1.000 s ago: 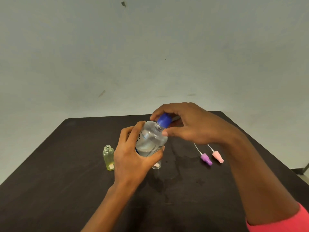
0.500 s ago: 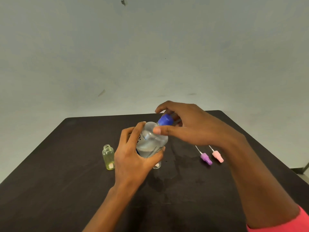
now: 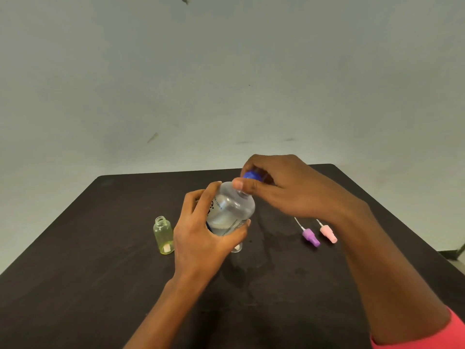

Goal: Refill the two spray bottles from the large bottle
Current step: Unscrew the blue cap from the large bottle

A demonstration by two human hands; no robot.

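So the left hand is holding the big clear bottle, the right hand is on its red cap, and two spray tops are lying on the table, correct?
Not quite: the cap is blue, not red, as the head view shows. The rest holds: left hand grips the large bottle, right hand is on the cap, and the purple and pink spray tops lie on the table.

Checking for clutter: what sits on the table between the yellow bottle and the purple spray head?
In the head view, the left hand holding the large bottle, partly hiding another small bottle.

A clear, glossy plastic large bottle (image 3: 230,210) with a smooth blue plastic cap (image 3: 251,175). A small yellow-tinted, see-through spray bottle (image 3: 163,235) stands on a dark, matt table (image 3: 75,273) with faint smudges. Two smooth plastic spray tops, purple (image 3: 311,237) and pink (image 3: 328,233).
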